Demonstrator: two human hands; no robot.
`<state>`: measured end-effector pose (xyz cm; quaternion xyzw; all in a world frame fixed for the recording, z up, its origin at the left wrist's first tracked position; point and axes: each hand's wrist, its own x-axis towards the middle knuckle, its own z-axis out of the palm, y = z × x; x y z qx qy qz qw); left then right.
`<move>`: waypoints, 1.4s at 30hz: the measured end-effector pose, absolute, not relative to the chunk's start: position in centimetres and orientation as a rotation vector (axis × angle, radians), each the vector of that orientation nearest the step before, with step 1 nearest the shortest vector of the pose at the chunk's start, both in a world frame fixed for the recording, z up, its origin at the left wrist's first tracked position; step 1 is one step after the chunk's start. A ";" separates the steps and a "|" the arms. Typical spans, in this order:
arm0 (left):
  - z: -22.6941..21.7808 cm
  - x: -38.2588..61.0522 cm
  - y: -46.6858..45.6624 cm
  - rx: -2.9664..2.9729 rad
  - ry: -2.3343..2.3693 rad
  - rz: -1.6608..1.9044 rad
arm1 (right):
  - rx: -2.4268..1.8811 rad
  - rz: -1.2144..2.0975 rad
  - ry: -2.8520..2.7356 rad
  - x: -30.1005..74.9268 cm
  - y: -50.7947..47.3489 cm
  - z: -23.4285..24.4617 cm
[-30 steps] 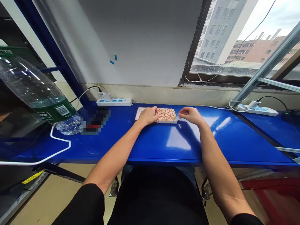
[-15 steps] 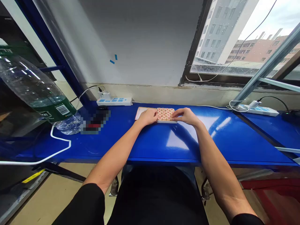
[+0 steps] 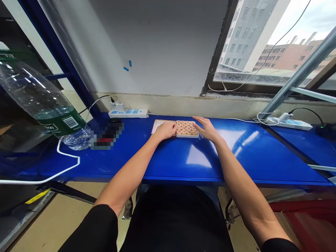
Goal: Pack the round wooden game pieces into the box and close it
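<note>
An open box (image 3: 187,136) of round Chinese chess pieces (image 3: 184,128) lies on the blue table, its lid (image 3: 158,123) folded out to the left. The wooden pieces carry red characters and sit in close rows. My left hand (image 3: 166,130) lies over the lid, with its curled fingers closed on the box's left edge; the fingertips are partly hidden. At the box's right side, my right hand (image 3: 206,128) is open, fingers apart and nothing between them. Its thumb is close to the right-hand pieces; whether it touches them I cannot tell.
On the left a large water bottle (image 3: 69,120) leans into view beside a blurred dark item (image 3: 106,136). Power strips stand along the wall, one at the left (image 3: 128,113) and another at the right (image 3: 291,123). A metal brace (image 3: 286,85) crosses the right side.
My right hand's fingers have come away from the pieces and spread apart, reaching further toward the wall. More of the right-hand pieces shows. My left hand stays where it was.
</note>
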<state>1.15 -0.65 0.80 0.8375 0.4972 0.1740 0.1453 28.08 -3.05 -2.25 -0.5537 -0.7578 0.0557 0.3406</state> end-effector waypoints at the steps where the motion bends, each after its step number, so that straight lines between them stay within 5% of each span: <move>1: 0.8 1.2 -0.7 2.400 1.431 0.500 | -1.487 0.149 -1.996 28.0 -2.9 -2.7; 20: 0.8 0.2 0.8 2.409 1.543 0.363 | -1.549 0.321 -2.039 28.0 -1.5 -4.5; 32: 2.2 -2.1 1.6 2.410 0.982 0.148 | -1.435 0.144 -1.532 27.4 -2.2 -2.7; 42: 2.4 -1.6 1.9 2.414 0.942 1.200 | -1.324 0.210 -1.498 26.2 -3.0 -2.1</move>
